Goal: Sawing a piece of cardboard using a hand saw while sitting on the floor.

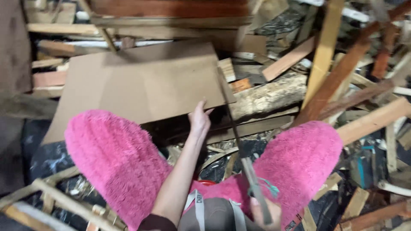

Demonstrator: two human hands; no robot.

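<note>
A large flat brown board [141,81] lies tilted over a pile of scrap wood. My left hand [199,119] reaches forward and grips the board's near edge close to its right corner. At the bottom of the view my right hand [266,214] is closed around the grey handle of a hand saw [252,182]. The saw's thin dark blade [229,111] runs up and away along the board's right edge. My knees, in fuzzy pink fabric [115,154], frame both arms.
Planks, slats and beams [338,72] are heaped all around, with a rough pale log [269,96] just right of the board. A light wooden frame [55,196] sits at the lower left. Black plastic sheeting [47,160] shows between the pieces.
</note>
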